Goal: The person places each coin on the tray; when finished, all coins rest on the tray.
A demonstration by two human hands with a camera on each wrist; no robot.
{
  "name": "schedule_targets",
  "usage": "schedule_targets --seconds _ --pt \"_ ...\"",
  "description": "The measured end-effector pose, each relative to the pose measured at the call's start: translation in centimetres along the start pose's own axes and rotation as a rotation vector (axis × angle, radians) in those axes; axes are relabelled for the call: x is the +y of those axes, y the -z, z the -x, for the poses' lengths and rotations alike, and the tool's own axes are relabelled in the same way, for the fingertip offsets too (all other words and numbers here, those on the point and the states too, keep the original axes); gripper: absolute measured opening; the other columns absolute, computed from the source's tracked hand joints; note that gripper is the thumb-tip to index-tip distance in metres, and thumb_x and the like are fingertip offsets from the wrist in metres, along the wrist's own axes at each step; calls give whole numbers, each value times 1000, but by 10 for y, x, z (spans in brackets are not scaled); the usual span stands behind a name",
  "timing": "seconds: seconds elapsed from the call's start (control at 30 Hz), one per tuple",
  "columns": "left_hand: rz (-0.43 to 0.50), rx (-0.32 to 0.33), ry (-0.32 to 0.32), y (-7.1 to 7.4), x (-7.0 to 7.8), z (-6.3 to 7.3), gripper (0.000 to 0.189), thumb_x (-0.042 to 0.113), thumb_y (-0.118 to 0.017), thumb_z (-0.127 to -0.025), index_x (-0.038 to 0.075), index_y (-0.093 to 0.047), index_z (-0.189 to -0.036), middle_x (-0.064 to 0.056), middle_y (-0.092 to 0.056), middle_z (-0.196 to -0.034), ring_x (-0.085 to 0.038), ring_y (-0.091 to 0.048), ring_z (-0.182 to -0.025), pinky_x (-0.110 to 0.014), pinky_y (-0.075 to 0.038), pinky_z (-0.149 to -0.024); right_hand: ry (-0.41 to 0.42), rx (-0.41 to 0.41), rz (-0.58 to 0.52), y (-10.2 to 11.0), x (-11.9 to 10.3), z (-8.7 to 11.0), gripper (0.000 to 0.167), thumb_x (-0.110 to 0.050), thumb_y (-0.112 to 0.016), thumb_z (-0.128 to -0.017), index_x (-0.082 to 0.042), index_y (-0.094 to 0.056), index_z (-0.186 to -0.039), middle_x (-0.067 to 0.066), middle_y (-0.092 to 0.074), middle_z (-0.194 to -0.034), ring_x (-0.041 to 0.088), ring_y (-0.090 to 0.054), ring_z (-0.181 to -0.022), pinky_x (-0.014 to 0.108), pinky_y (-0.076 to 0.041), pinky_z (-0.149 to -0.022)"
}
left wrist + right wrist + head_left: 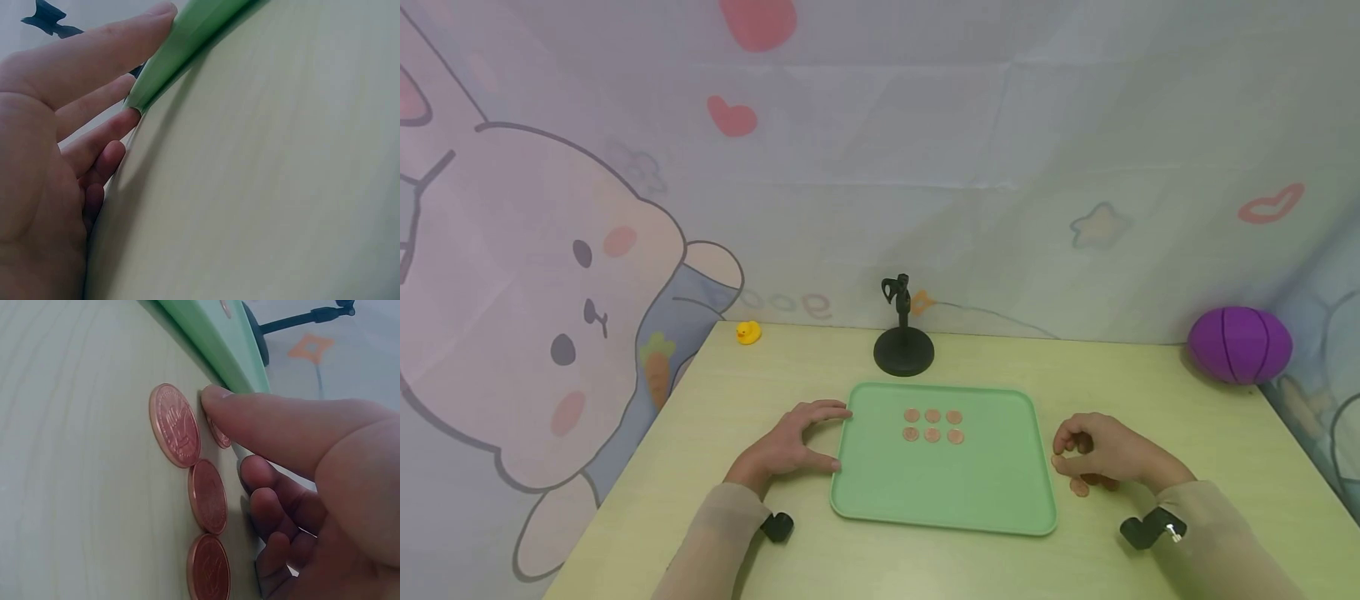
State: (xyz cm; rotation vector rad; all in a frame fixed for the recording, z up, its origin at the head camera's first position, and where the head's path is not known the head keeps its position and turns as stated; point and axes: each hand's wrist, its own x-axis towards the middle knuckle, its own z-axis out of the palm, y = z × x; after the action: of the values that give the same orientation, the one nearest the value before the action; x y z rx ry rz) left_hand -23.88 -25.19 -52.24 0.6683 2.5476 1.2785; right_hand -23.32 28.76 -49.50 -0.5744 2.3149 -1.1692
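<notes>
A green tray [940, 492] lies on the table with copper-coloured coins [932, 416] on it, in two rows of three. My left hand [790, 437] touches the tray's left rim with thumb and fingers extended; in the left wrist view its fingertips meet the green edge. Just off the tray's right side, my right hand [1101, 450] has a coin [220, 434] at its thumb tip, the other fingers curled. The thumb partly covers this coin. Three more coins [209, 497] lie in a line on the table beside it, mostly hidden under the hand in the head view.
Behind the tray stands a small black stand [904, 350] with a round base. A yellow toy duck [748, 333] sits at the back left, and a purple ball [1240, 344] at the back right corner. A printed cloth [925, 167] hangs along the table's back edge.
</notes>
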Motion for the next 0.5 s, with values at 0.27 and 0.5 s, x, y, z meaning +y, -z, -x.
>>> schedule_targets --seconds 0.27,0.5 --pt "10 3 4 0 -1 -1 76 32 -95 -77 24 -63 -146 -1 -48 -160 -32 -36 -147 -63 -26 -120 6 -23 12 1 -4 1 25 -22 -75 -99 -1 -62 -105 13 -69 -67 14 -51 -50 23 -41 -41" --pt "12 0 11 -1 0 0 77 33 -96 -76 25 -63 -145 -1 -47 -160 -31 -36 -147 -63 -25 -121 15 -28 39 2 -3 -1 23 -20 -75 -99 -1 -62 -105 10 -67 -65 13 -51 -49 22 -42 -41"
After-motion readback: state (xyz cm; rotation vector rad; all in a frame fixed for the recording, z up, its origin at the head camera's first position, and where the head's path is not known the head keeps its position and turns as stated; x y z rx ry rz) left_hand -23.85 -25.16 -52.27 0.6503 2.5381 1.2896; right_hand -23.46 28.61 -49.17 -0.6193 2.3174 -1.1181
